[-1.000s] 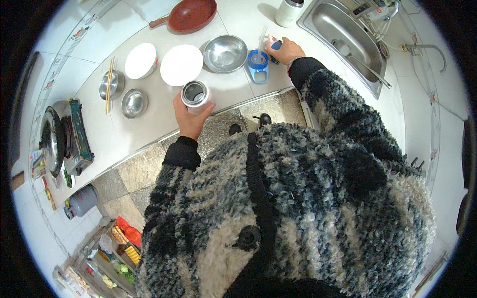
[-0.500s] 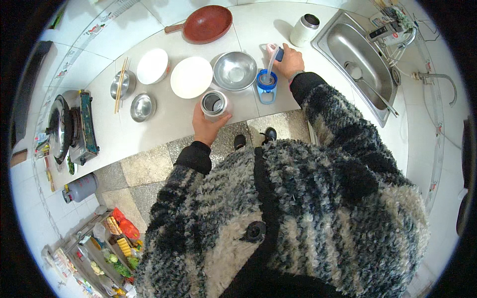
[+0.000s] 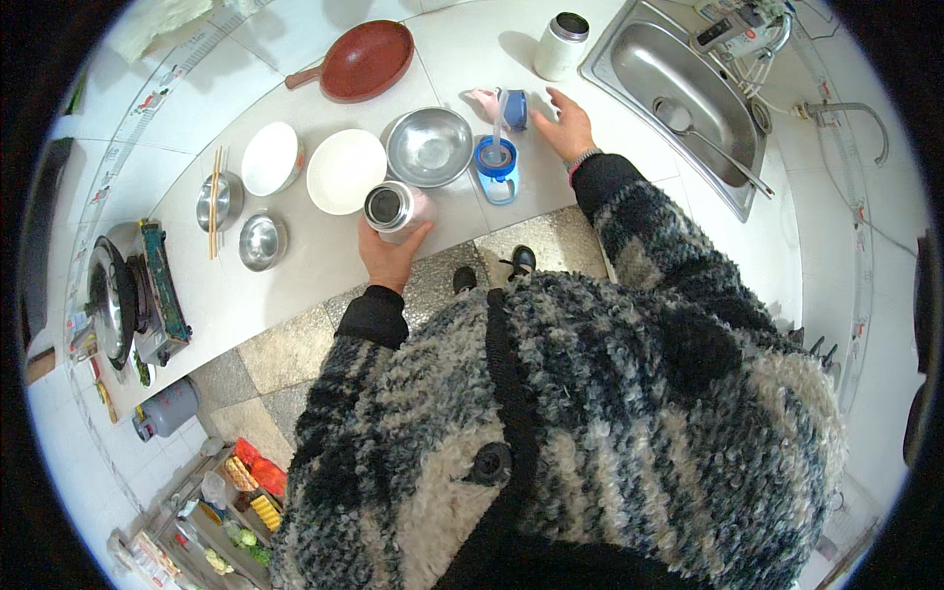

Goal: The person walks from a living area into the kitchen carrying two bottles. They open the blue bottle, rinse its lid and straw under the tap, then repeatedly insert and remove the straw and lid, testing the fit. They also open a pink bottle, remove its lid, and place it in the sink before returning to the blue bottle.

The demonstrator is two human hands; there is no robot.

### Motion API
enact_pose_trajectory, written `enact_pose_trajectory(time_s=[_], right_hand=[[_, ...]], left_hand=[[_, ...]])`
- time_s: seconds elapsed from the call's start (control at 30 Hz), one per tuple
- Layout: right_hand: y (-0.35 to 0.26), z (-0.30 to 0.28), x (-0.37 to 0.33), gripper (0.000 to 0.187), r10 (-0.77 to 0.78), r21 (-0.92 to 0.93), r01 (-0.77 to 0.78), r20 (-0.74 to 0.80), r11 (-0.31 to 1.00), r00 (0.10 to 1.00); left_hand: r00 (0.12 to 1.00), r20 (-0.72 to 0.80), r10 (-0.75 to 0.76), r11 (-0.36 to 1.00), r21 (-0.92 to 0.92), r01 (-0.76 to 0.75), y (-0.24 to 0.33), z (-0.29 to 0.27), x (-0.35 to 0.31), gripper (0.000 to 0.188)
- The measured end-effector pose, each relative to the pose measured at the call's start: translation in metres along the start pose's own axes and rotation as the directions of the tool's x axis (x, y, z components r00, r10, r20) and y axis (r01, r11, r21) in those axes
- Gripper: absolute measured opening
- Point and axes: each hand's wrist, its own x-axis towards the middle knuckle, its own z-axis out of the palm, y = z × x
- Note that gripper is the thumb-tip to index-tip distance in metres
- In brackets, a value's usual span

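My left hand (image 3: 391,258) grips an open steel flask (image 3: 391,207) standing upright on the white tiled counter (image 3: 295,265). My right hand (image 3: 565,126) hovers with spread fingers over the counter, holding nothing. Just to its left lies a blue bottle lid with a straw (image 3: 498,147) and a pink piece (image 3: 484,99). A steel mixing bowl (image 3: 430,147) sits between the flask and the lid.
Two white bowls (image 3: 344,170) (image 3: 268,158), two small steel bowls (image 3: 264,241) (image 3: 218,200) with chopsticks, a red-brown pan (image 3: 366,61), a white jar (image 3: 561,43). Steel sink (image 3: 688,93) with a ladle at right. A camp stove (image 3: 133,295) at left, a gas canister (image 3: 167,408) below.
My right hand has let go of the blue lid and moved right, fingers spread. My left hand stays on the flask.
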Motion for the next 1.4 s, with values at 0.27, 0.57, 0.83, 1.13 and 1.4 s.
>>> enact_pose_trajectory(time_s=[0.27, 0.57, 0.83, 1.13, 1.4], right_hand=[[-0.02, -0.018, -0.069, 0.098, -0.039, 0.27, -0.039, 0.276, 0.962, 0.96], [-0.065, 0.017, -0.064, 0.1, -0.084, 0.103, 0.065, 0.198, 0.993, 0.977], [-0.061, -0.004, -0.074, 0.093, -0.193, 0.113, 0.188, 0.035, 0.976, 0.98], [-0.183, -0.11, -0.081, 0.09, -0.657, 0.255, 0.672, -0.151, 0.696, 0.738], [-0.213, -0.127, -0.097, 0.091, -0.602, 0.286, 0.6, -0.09, 0.747, 0.793]], left_hand=[[0.995, 0.006, 0.097, 0.992, 0.074, -0.097, 0.004, 0.002, 0.009, 0.073], [1.0, 0.008, -0.017, 1.0, 0.016, 0.017, 0.007, 0.007, 0.005, 0.083], [0.973, 0.056, -0.224, 0.972, 0.091, 0.218, 0.019, -0.034, -0.04, 0.049], [0.935, 0.347, 0.079, 0.821, -0.555, 0.136, 0.173, -0.028, 0.013, 0.046], [0.842, 0.539, -0.01, 0.723, -0.578, 0.378, 0.222, -0.034, 0.036, 0.048]])
